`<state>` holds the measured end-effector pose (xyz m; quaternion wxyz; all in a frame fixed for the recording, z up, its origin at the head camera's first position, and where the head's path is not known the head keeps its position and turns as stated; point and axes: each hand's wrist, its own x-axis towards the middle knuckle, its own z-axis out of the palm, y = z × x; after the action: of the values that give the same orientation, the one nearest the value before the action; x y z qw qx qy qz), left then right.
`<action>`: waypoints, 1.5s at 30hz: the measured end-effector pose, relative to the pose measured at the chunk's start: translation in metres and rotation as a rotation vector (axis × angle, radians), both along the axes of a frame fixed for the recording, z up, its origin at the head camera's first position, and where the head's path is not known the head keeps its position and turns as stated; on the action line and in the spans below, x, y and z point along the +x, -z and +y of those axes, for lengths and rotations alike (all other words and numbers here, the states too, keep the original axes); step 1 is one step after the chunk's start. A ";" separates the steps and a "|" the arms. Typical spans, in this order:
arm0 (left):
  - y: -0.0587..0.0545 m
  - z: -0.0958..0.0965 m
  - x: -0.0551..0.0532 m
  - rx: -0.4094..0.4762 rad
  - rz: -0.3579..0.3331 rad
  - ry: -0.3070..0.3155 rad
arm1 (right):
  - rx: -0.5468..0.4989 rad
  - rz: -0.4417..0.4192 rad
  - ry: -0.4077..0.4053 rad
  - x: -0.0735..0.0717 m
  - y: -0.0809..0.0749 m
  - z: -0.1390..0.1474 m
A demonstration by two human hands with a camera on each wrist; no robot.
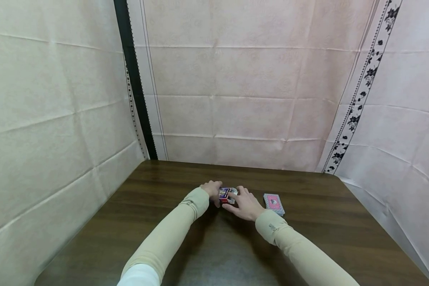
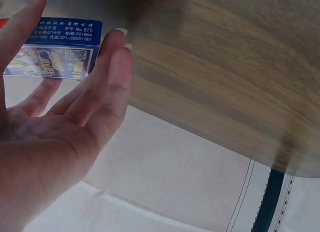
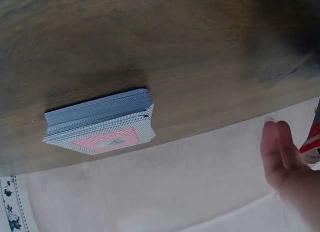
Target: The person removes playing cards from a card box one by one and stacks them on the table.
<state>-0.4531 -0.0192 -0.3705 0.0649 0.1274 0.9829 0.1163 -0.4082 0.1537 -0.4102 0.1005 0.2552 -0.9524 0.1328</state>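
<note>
A small printed playing-card box (image 1: 225, 192) lies between both hands near the far side of the table. My left hand (image 1: 213, 191) holds its left side. In the left wrist view the thumb and fingers close around the box (image 2: 62, 34), whose blue edge bears white text. From the right, my right hand (image 1: 249, 206) has its index finger over the box and its thumb at the near edge. Only a red corner of the box (image 3: 313, 137) shows in the right wrist view, behind two bent fingers. Close by on the right is a squared deck of cards (image 1: 273, 202), back up with a pink centre.
The brown wooden table (image 1: 186, 258) has a rounded far right corner. Pale creased cloth (image 1: 250, 111) hangs behind it and along both sides, with a dark green strip (image 1: 137, 87) at left and a floral border (image 1: 361, 95) at right.
</note>
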 end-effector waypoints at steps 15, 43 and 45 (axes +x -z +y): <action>0.002 -0.003 0.001 0.006 -0.015 0.003 | 0.014 0.058 -0.012 -0.003 0.003 0.006; 0.003 -0.006 0.001 0.003 -0.027 -0.008 | -0.011 0.043 -0.001 0.001 -0.004 0.006; 0.002 -0.005 0.002 0.004 -0.029 -0.006 | 0.004 0.056 -0.001 0.001 -0.005 0.006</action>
<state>-0.4513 -0.0245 -0.3727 0.0784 0.1227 0.9820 0.1201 -0.4070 0.1601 -0.4051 0.1268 0.2597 -0.9493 0.1239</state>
